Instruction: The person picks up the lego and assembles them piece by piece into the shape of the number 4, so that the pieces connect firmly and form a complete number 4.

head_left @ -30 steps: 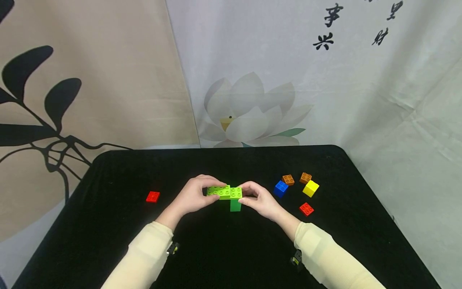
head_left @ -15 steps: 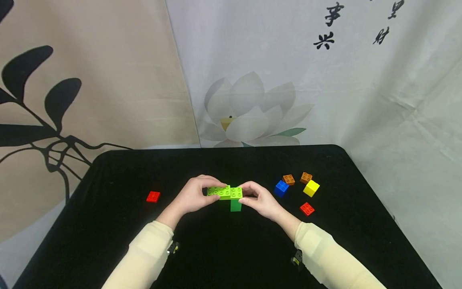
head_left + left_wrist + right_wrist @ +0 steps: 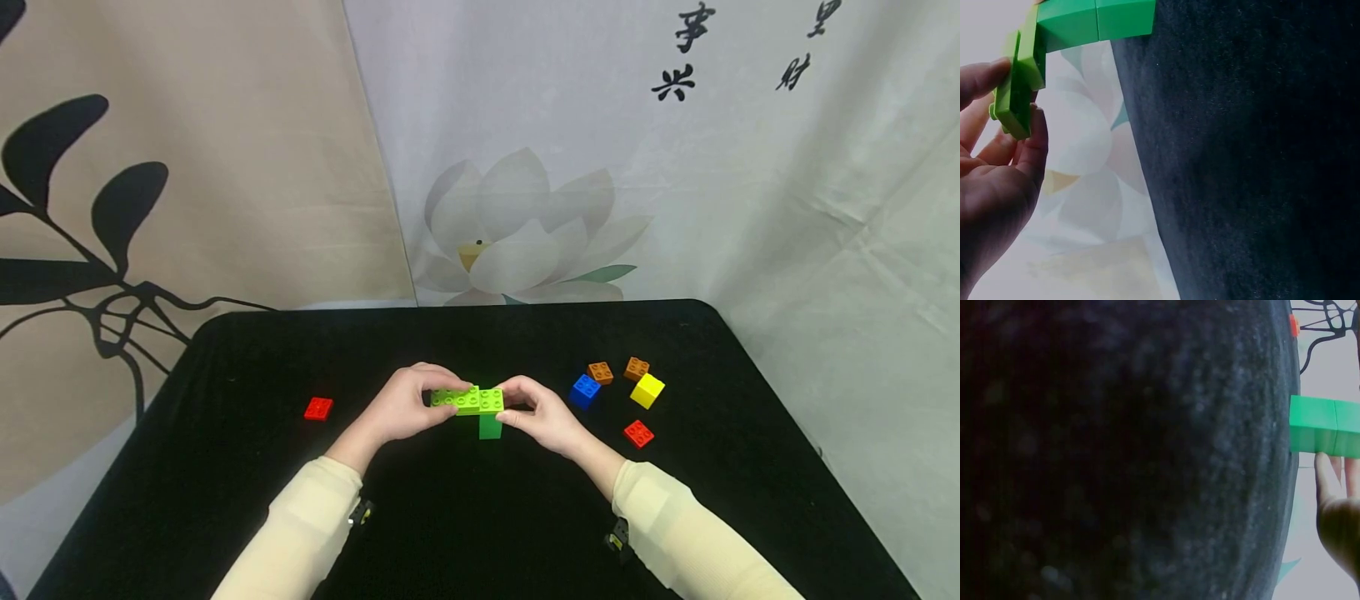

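Midway across the black table, a toy brick build has a stack of two green blocks (image 3: pixel 490 427) as its column. On top lie two lime flat bricks: a lower one (image 3: pixel 492 402) over the column and an upper one (image 3: pixel 467 399) overlapping it toward the left. My left hand (image 3: pixel 405 404) pinches the upper lime brick between thumb and fingers. From the right side, my right hand (image 3: pixel 543 414) grips the build at the lower lime brick, thumb in front. The left wrist view shows the lime bricks stepped on the green blocks (image 3: pixel 1097 22). In the right wrist view, fingers (image 3: pixel 1325 475) reach the green blocks.
A red brick (image 3: pixel 318 408) lies alone on the left. To the right are a blue brick (image 3: pixel 584 391), two orange bricks (image 3: pixel 599 372), a yellow brick (image 3: pixel 647 390) and another red brick (image 3: pixel 638 434). A printed curtain (image 3: pixel 525 125) hangs behind the table (image 3: pixel 480 517).
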Available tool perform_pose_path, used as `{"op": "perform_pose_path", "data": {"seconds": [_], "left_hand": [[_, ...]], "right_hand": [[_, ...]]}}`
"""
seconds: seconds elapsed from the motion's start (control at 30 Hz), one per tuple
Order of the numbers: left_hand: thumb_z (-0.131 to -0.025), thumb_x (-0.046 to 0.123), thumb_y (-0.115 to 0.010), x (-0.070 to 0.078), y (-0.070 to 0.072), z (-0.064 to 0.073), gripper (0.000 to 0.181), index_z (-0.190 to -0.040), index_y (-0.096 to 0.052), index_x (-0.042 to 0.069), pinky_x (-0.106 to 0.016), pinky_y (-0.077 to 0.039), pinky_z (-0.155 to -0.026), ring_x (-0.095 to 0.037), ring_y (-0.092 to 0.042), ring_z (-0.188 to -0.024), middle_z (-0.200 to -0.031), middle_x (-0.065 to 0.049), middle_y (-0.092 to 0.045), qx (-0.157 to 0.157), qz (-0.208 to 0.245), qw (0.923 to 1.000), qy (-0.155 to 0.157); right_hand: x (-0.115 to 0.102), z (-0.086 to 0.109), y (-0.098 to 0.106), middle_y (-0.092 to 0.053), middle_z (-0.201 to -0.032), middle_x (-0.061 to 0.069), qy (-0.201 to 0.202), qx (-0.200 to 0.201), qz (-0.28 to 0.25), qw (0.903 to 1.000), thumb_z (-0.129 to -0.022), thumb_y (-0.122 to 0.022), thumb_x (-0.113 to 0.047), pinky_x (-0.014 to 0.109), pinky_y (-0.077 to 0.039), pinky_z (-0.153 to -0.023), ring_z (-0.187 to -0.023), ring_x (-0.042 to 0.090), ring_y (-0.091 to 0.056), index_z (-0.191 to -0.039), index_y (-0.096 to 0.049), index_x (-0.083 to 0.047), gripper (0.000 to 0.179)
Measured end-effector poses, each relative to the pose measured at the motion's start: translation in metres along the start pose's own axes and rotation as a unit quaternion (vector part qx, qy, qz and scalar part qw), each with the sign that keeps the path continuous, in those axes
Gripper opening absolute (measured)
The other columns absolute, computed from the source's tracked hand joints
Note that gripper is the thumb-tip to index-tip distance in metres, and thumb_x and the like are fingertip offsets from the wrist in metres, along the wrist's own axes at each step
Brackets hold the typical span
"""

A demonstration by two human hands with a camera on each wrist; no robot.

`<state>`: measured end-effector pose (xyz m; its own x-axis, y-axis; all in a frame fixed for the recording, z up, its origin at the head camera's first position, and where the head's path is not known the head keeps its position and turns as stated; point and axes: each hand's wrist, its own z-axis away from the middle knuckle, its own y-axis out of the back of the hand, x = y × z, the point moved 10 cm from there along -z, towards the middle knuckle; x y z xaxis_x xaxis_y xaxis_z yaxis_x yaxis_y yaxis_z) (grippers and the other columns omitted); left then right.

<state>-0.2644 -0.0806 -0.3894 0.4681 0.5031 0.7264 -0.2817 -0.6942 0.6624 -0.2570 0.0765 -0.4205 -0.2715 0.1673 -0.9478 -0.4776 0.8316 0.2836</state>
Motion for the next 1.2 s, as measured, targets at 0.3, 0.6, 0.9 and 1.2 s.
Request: {"op": "perform_pose_path", "data": {"seconds": [0.3, 0.6, 0.9, 1.2], "left_hand": [[-0.083, 0.008, -0.078, -0.003, -0.001, 0.000, 0.033, -0.115, -0.075, 0.017, -0.046, -0.050, -0.088, -0.019, -0.059, -0.106, -0.112, 0.004, -0.069, 0.001, 0.017, 0.9998, 0.011], [-0.084, 0.008, -0.077, -0.008, -0.002, -0.001, 0.032, -0.114, -0.075, 0.020, -0.044, -0.050, -0.089, -0.017, -0.059, -0.107, -0.112, 0.005, -0.069, -0.008, 0.035, 0.9987, 0.035], [-0.083, 0.007, -0.077, -0.012, -0.003, -0.002, 0.032, -0.112, -0.076, 0.018, -0.045, -0.048, -0.091, -0.019, -0.058, -0.108, -0.113, 0.004, -0.068, -0.009, 0.067, 0.9966, 0.047], [-0.083, 0.006, -0.077, -0.015, -0.005, -0.002, 0.031, -0.112, -0.076, 0.017, -0.045, -0.048, -0.090, -0.020, -0.058, -0.107, -0.112, 0.002, -0.068, -0.004, 0.076, 0.9960, 0.047]], "right_hand": [[-0.002, 0.000, 0.001, -0.062, -0.115, 0.021, -0.007, 0.001, 0.004, 1.0000, -0.094, -0.064, 0.002, 0.054, -0.045, -0.099, -0.110, 0.037, -0.059, -0.119, -0.056, 0.006, 0.027], [0.003, -0.001, 0.001, -0.062, -0.115, 0.020, 0.000, 0.002, -0.003, 1.0000, -0.094, -0.064, 0.002, 0.054, -0.045, -0.099, -0.110, 0.037, -0.059, -0.119, -0.056, 0.006, 0.027], [0.032, -0.006, 0.003, -0.064, -0.114, 0.011, 0.013, 0.008, 0.009, 0.9998, -0.094, -0.066, -0.004, 0.044, -0.049, -0.097, -0.108, 0.025, -0.061, -0.120, -0.058, -0.003, 0.027], [0.031, -0.005, 0.002, -0.064, -0.114, 0.011, 0.011, 0.010, 0.010, 0.9998, -0.094, -0.066, -0.003, 0.043, -0.049, -0.098, -0.108, 0.026, -0.061, -0.120, -0.058, -0.003, 0.027]]}}
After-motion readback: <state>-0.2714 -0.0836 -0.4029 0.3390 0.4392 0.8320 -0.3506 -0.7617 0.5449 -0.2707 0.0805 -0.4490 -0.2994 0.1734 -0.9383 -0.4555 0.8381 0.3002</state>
